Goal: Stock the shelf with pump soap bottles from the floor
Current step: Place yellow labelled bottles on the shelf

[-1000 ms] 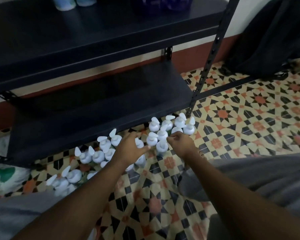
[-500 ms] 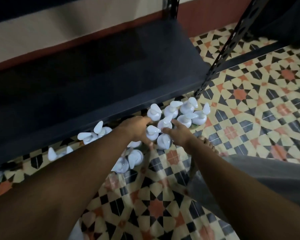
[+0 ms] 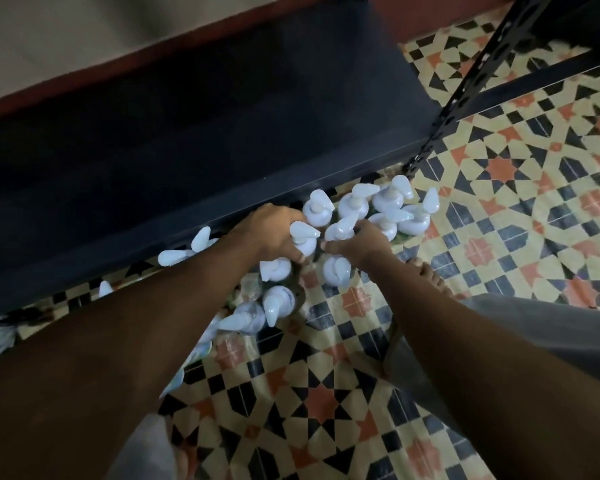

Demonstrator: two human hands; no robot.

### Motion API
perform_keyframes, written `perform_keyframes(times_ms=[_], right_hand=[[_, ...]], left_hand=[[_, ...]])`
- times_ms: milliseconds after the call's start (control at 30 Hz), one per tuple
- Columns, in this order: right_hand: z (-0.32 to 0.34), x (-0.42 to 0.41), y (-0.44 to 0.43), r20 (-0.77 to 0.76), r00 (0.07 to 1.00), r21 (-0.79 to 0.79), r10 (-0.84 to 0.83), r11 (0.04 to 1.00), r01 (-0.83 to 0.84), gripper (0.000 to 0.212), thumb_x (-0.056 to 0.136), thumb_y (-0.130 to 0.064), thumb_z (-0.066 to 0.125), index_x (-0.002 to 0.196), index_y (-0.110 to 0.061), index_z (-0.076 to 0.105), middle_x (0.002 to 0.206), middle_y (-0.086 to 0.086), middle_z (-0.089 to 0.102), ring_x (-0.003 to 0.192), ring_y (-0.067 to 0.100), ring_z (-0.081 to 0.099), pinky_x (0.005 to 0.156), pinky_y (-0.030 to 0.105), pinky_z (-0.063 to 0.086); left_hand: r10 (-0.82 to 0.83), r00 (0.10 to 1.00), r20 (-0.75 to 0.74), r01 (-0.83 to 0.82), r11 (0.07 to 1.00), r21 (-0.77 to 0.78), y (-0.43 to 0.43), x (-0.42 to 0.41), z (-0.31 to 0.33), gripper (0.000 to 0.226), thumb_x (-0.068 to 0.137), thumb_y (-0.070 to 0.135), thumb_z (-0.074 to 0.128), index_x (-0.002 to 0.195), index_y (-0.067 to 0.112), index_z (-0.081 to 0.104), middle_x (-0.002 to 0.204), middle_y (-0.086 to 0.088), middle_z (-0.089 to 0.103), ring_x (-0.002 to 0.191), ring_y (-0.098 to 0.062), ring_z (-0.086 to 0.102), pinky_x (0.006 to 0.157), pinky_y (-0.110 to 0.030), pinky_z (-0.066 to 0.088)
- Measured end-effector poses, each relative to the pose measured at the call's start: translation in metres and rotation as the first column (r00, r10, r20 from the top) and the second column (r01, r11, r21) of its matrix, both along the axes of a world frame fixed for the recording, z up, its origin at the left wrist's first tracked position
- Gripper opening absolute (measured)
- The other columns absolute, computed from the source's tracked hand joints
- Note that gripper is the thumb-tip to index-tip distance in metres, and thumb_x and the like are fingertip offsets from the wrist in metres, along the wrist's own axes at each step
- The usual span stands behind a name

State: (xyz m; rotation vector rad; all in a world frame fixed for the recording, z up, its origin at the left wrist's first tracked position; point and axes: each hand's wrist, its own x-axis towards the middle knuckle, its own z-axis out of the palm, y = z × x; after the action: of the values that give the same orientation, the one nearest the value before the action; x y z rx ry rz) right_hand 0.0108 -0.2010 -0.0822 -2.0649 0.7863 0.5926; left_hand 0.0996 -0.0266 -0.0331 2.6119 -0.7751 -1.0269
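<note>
Several pump soap bottles (image 3: 388,202) with white pump heads stand in a loose row on the patterned floor, along the front edge of the black bottom shelf (image 3: 201,140). My left hand (image 3: 274,233) grips one bottle (image 3: 303,237) by its neck, the pump head sticking out past my fingers. My right hand (image 3: 357,245) curls round the neck of the neighbouring bottle (image 3: 340,230). Another bottle (image 3: 336,271) stands just below my right thumb. My left forearm hides part of the row further left.
The shelf's perforated upright (image 3: 465,81) rises at the right corner, with a dark crossbar (image 3: 534,81) running off to the right. A bare foot (image 3: 426,275) and grey trouser leg (image 3: 534,327) lie right of my right arm. The shelf surface is bare.
The view has tilted down and closer to the floor. Both hands have closed round bottle necks in the middle of the row, where before they were only reaching among the pump heads.
</note>
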Motion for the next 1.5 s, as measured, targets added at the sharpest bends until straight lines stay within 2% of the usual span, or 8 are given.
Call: perform_keyframes(times_ms=[333,567,733,867,1067,1167,1300,1500], right_hand=[[0.063,-0.012,-0.002,0.186,0.981,-0.14,-0.052,0.987,0.079,0.052,0.079,-0.053,0.075,0.104,-0.008,0.065,0.087,0.005,0.066,0.088,0.026,0.063,0.077,0.039,0.052],[0.186,-0.033,-0.008,0.387,0.922,-0.097,-0.011,0.994,0.053,0.047,0.075,-0.053,0.073,0.098,-0.012,0.067,0.091,0.003,0.071,0.079,0.017,0.063,0.061,0.027,0.044],[0.293,-0.054,0.004,0.568,0.822,0.134,-0.034,0.99,-0.052,0.031,0.081,-0.04,0.073,0.102,-0.018,0.068,0.101,-0.001,0.071,0.093,0.016,0.068,0.075,0.033,0.054],[0.362,-0.071,0.036,0.599,0.775,0.429,-0.202,0.898,-0.098,0.022,0.084,-0.036,0.072,0.098,-0.02,0.07,0.093,0.0,0.075,0.084,0.016,0.071,0.07,0.032,0.055],[0.401,-0.1,0.085,0.496,0.828,0.678,-0.259,0.712,-0.183,0.048,0.083,-0.05,0.071,0.114,-0.013,0.072,0.103,0.006,0.078,0.098,0.022,0.075,0.092,0.046,0.056],[0.392,-0.113,0.108,0.429,0.868,0.729,-0.249,0.663,-0.17,0.068,0.069,-0.064,0.072,0.117,-0.016,0.072,0.111,0.009,0.076,0.106,0.025,0.073,0.096,0.049,0.055],[0.374,-0.115,0.132,0.352,0.902,0.788,-0.251,0.6,-0.14,0.074,0.077,-0.076,0.061,0.121,-0.018,0.07,0.104,0.01,0.077,0.098,0.026,0.074,0.091,0.049,0.058],[0.363,-0.108,0.145,0.275,0.935,0.853,-0.224,0.506,-0.13,0.081,0.08,-0.081,0.05,0.129,-0.017,0.061,0.105,0.019,0.071,0.099,0.034,0.072,0.094,0.053,0.057]], left_hand=[[0.243,0.969,0.047,-0.22,0.932,-0.287,0.026,-0.024,0.085,0.039,0.057,0.044,0.081,0.094,0.037,0.07,0.091,0.015,0.072,0.087,-0.008,0.067,0.078,-0.038,0.057],[0.41,0.907,0.094,-0.303,0.792,-0.529,0.059,-0.066,0.203,0.052,0.067,0.028,0.088,0.095,0.059,0.057,0.102,0.029,0.063,0.093,0.01,0.061,0.078,-0.009,0.044],[0.598,0.801,-0.038,-0.458,0.571,-0.681,0.097,-0.101,0.278,0.051,0.074,0.028,0.081,0.122,0.03,0.064,0.111,0.01,0.069,0.101,-0.009,0.067,0.088,-0.031,0.056],[0.666,0.676,-0.314,-0.568,0.2,-0.799,0.126,-0.136,0.316,0.04,0.08,0.029,0.072,0.119,0.024,0.065,0.114,0.0,0.07,0.104,-0.018,0.069,0.086,-0.041,0.058],[0.523,0.511,-0.682,-0.691,-0.222,-0.688,0.141,-0.193,0.338,0.021,0.093,0.032,0.062,0.101,0.015,0.07,0.093,-0.007,0.073,0.088,-0.023,0.071,0.083,-0.045,0.058],[0.458,0.444,-0.77,-0.771,-0.244,-0.589,0.147,-0.209,0.331,0.055,0.073,0.055,0.068,0.107,0.013,0.071,0.084,-0.008,0.071,0.071,-0.021,0.07,0.065,-0.037,0.058],[0.406,0.4,-0.822,-0.796,-0.29,-0.531,0.151,-0.217,0.325,0.05,0.091,0.056,0.057,0.109,0.01,0.066,0.078,-0.008,0.067,0.062,-0.018,0.066,0.051,-0.032,0.055],[0.305,0.371,-0.877,-0.833,-0.308,-0.459,0.161,-0.216,0.321,0.066,0.095,0.065,0.046,0.121,0.008,0.066,0.103,-0.018,0.072,0.082,-0.034,0.072,0.066,-0.044,0.061]])
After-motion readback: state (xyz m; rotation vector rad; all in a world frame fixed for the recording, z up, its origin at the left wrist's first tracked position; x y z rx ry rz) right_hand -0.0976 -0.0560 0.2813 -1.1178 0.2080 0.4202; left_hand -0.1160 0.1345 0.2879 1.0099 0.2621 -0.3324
